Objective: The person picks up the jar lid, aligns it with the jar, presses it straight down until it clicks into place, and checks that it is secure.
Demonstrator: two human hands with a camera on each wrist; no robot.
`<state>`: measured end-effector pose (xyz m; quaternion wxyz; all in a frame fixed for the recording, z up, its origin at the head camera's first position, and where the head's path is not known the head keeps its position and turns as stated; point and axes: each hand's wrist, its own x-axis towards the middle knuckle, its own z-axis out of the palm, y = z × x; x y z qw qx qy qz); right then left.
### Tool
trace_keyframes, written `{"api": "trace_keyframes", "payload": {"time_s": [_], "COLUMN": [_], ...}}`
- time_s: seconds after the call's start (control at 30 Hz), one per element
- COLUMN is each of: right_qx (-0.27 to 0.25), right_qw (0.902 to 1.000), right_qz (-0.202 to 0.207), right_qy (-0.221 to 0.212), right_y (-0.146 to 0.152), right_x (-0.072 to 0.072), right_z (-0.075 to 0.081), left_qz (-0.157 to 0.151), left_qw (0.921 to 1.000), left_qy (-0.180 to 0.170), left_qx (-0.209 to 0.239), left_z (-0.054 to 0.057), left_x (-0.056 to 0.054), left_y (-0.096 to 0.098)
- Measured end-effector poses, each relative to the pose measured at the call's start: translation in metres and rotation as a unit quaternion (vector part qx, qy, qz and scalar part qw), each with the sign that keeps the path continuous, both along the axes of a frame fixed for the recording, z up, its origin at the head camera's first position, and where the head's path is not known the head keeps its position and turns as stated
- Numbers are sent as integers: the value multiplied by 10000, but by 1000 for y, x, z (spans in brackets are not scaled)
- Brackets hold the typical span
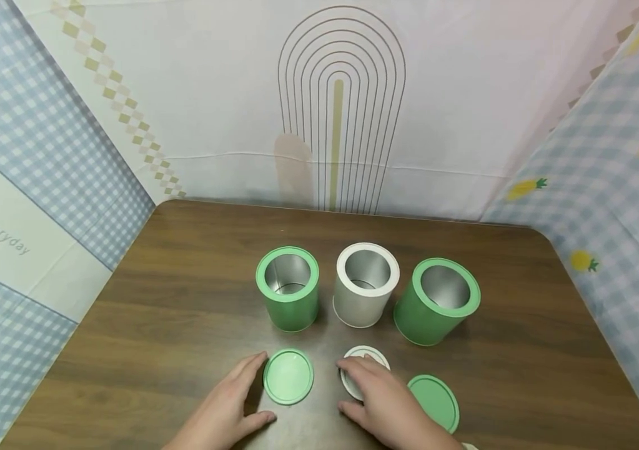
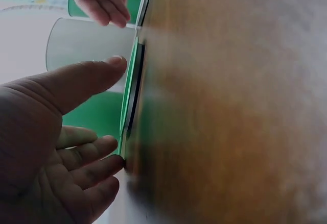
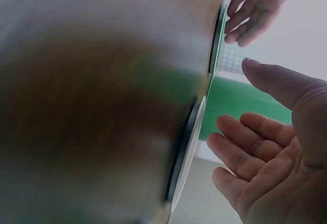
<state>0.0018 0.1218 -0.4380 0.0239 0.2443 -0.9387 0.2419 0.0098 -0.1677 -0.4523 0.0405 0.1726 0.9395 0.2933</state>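
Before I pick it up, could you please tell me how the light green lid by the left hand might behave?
The light green lid looks stiff, as its outline is an even circle. Lying flat on the table, it would probably slide rather than tip when pushed. Its glossy surface suggests it may be slightly slippery.

A round, light-green lid (image 1: 288, 376) with a raised edge lay flat on the brown, wood-grained worktop (image 1: 201, 281). Near it, to the right, a round white lid (image 1: 360, 351) lay flat, partly hidden from above.
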Motion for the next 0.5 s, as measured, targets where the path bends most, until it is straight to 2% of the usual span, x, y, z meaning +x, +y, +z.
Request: {"api": "trace_keyframes", "payload": {"time_s": [0.2,0.5], "right_qx": [87,261], "right_qw": [9991,9968], "right_qz": [225,557], "right_qy": [-352,-501], "right_y": [-12,-27], "right_x": [-5,-10], "right_z": [-1,-4], "left_qz": [-66,-405], "left_qw": [9999,9983], "left_qy": [65,325], "left_qx": [-103,-264], "left_z": [-2,-4], "left_x": [-5,-12], "left_y": [3,6]}}
